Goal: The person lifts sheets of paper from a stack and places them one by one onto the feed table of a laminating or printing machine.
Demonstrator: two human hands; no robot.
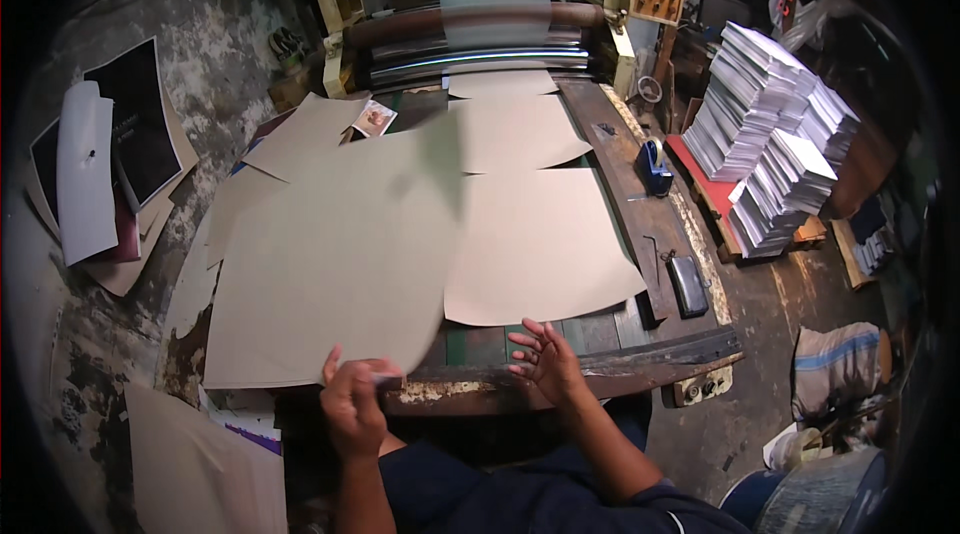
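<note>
Nearest, a loose sheet [205,464] was found at the near left, apart from the table [660,351]. At the table's near edge, the left hand [357,399] was closed in a pinch at the near right corner of a large sheet [330,254], the fingertips being slightly blurred. By the right hand [548,364] nothing was held; its fingers were spread, just short of the near sheet [540,244]. The left half of the table was covered by the large sheet, whose far right part was curled; whether the near sheet was touched by its right edge could not be told. Farther along, the middle sheet [515,134] and the far sheet [500,86] were laid in line with the near sheet. The work was judged to be partway along: three sheets were set in a row, whereas the large sheet was not yet squared with them. Beyond it, at the left, further sheets [310,139] were apparently left outside the row. At the far end, the foot of the roller machine [480,60] was reached by the far sheet.
</note>
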